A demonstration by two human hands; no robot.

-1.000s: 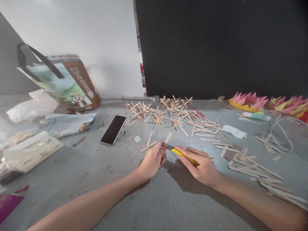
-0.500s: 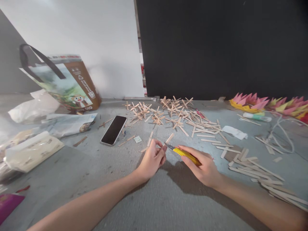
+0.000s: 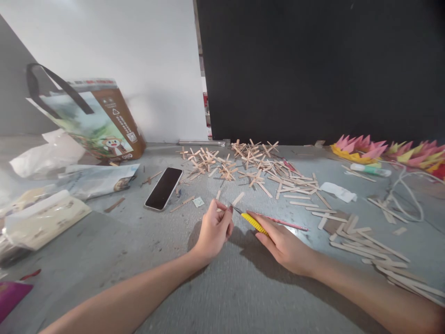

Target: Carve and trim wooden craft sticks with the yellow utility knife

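Between its thumb and fingers my left hand (image 3: 214, 230) pinches a short wooden craft stick (image 3: 238, 199), whose far end points away from me. My right hand (image 3: 285, 241) is wrapped round a yellow utility knife (image 3: 255, 223). The knife's blade reaches to the stick close by my left fingertips; whether it touches the wood I cannot tell. A red pencil-like rod (image 3: 288, 224) lies on the table just beyond my right hand. Another craft stick (image 3: 218, 195) shows behind my left fingers.
Crossed craft sticks (image 3: 253, 155) are heaped at the back, and loose sticks (image 3: 375, 250) spread over the right. A phone (image 3: 164, 188) and a small paper square (image 3: 198, 202) lie left of centre. A printed bag (image 3: 104, 125), plastic packets (image 3: 48, 220), paper crowns (image 3: 359, 147) and a cable (image 3: 405, 185) stand or lie around.
Both hands have shifted slightly left, the knife and stick with them. The red rod now shows beside my right hand, where it was not visible before.
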